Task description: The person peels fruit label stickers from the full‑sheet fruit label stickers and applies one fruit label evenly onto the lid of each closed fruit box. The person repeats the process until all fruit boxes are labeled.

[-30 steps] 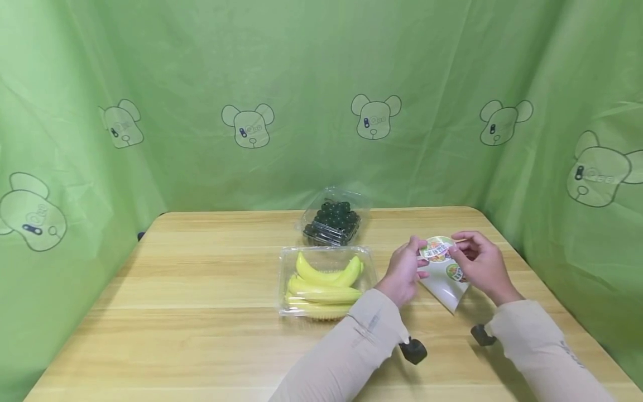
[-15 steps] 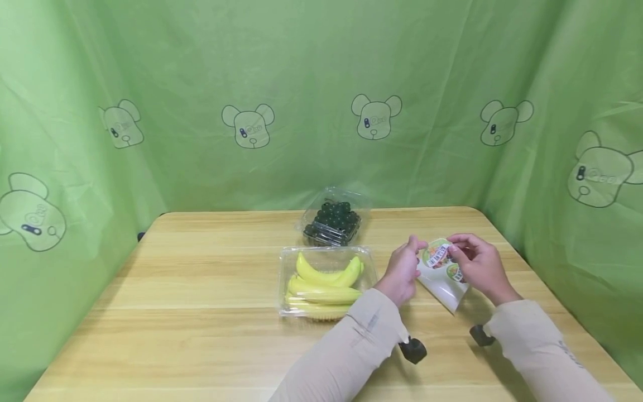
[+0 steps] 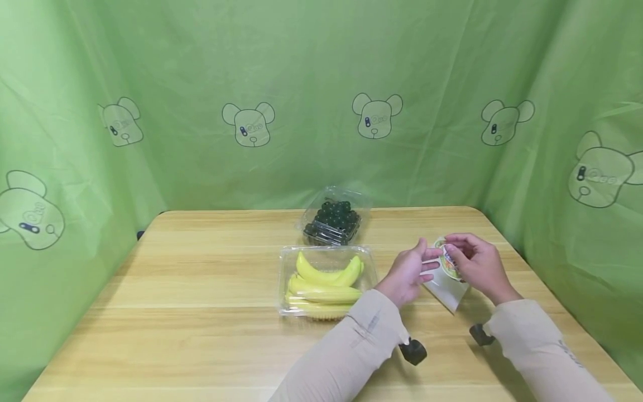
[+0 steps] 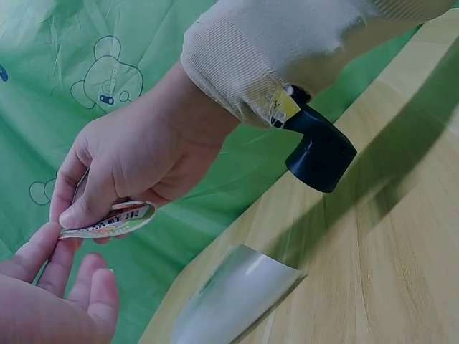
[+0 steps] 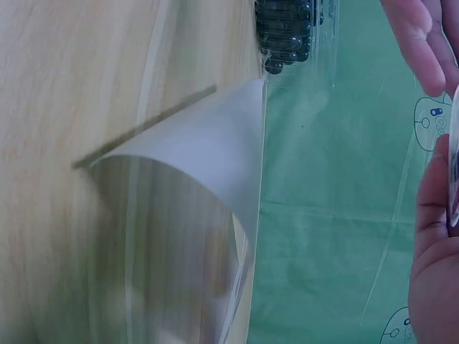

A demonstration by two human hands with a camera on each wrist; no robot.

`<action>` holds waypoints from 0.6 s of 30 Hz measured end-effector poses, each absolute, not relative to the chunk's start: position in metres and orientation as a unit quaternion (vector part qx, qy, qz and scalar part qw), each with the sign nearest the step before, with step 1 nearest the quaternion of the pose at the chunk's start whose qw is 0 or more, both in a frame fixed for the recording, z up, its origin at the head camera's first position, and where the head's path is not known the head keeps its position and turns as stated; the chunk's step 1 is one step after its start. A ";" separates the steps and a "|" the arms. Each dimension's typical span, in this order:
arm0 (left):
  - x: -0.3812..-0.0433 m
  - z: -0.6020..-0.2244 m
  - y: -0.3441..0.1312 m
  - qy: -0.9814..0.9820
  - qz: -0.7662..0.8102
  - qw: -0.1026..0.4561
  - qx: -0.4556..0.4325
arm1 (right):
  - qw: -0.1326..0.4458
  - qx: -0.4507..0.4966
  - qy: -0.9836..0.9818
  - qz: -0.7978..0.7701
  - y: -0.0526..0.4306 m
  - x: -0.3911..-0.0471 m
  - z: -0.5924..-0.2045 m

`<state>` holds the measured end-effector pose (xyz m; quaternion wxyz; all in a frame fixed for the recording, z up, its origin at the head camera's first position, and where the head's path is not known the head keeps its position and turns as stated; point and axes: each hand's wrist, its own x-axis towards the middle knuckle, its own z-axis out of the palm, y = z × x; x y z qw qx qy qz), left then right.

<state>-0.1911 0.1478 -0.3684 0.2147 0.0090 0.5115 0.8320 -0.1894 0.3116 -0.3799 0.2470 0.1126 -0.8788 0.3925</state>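
Observation:
A round, colourful fruit sticker [image 3: 450, 266] is pinched between thumb and fingers of my right hand [image 3: 482, 268]. In the left wrist view the sticker [image 4: 118, 221] is seen almost edge-on and bends slightly. My left hand [image 3: 406, 276] has its fingers stretched out and spread, thumb raised. A fingertip of the left hand [image 4: 46, 308] is right at the sticker's edge. Under both hands a curled white sheet [image 3: 446, 291] lies on the table. The right wrist view shows this sheet [image 5: 201, 154] arching up from the wood.
Left of the hands stands a clear plastic box of bananas [image 3: 324, 290]. Behind it is an open clear box with dark grapes [image 3: 335, 219]. A green curtain [image 3: 311, 61] with bear faces surrounds the wooden table [image 3: 191, 312].
The sticker has turned and shifted right, from facing up between both hands to hanging steeply in my right hand. The left fingers have straightened and spread.

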 end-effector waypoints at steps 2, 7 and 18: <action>-0.191 -0.368 0.148 0.506 0.837 0.209 0.004 | 0.245 0.108 -0.879 0.394 0.311 -0.189 -0.380; -0.192 -0.367 0.148 0.477 0.857 0.193 -0.012 | 0.248 0.106 -0.878 0.396 0.312 -0.190 -0.380; -0.196 -0.366 0.147 0.429 0.890 0.149 -0.046 | 0.189 0.076 -0.881 0.428 0.316 -0.188 -0.382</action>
